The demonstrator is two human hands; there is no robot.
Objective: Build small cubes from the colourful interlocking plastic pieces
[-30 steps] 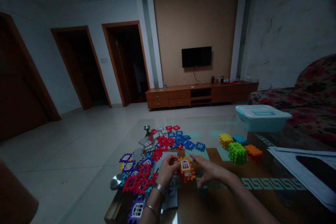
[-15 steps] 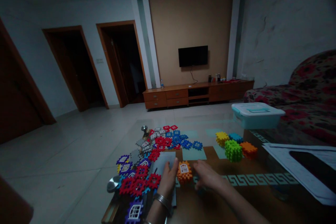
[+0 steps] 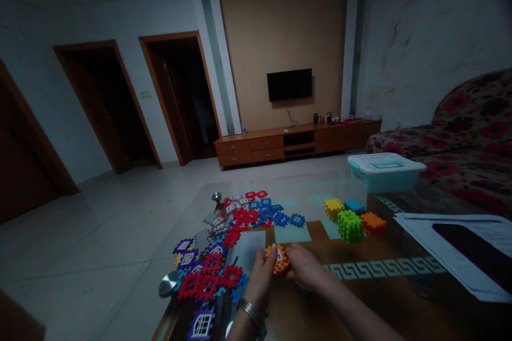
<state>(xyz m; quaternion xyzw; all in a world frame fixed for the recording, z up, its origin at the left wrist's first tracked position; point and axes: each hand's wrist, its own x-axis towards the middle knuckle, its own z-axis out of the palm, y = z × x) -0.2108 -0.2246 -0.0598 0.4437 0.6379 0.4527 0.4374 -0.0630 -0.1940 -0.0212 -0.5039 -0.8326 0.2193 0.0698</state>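
Between my two hands is a stack of orange toothed building tiles (image 3: 282,262) with a white window piece on top. My left hand (image 3: 261,273), a silver bangle on its wrist, grips the stack's left side with the thumb over the top. My right hand (image 3: 306,266) presses its curled fingers against the right side. To the left lie loose red tiles (image 3: 208,285), purple tiles with white windows (image 3: 201,324) and blue tiles (image 3: 264,214). A green stack (image 3: 350,226), a yellow stack (image 3: 333,208) and another orange stack (image 3: 373,224) stand farther right.
A lidded teal box (image 3: 388,173) stands at the table's far right. Papers (image 3: 416,240) with a black phone-like slab (image 3: 472,256) lie at the right. A printed sheet (image 3: 250,248) rests under the loose tiles' side. The glass table (image 3: 352,298) has a patterned band.
Both hands have closed in on the orange stack from either side, and it is now tilted slightly between them. The view has shifted a little to the right.
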